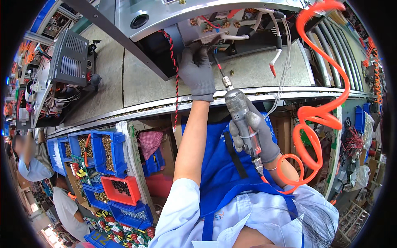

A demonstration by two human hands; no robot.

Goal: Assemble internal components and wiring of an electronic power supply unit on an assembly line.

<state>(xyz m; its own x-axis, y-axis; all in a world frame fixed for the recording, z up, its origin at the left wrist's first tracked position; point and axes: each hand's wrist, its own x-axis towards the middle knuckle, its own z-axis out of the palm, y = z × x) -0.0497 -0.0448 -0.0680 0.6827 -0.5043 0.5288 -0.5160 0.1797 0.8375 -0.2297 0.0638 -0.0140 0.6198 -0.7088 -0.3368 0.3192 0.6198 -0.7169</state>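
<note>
One right hand (263, 129) wraps its fingers round a screwdriver (238, 106). At a case (173, 15), the left hand's (197, 74) fingers are unclear.

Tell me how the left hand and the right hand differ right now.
The left hand reaches forward to the open metal case, while the right hand is nearer the body, outside it. The right hand is wrapped around a power screwdriver; whether the left hand grips anything is unclear, its fingertips being hard to make out. Both wear grey gloves.
</note>
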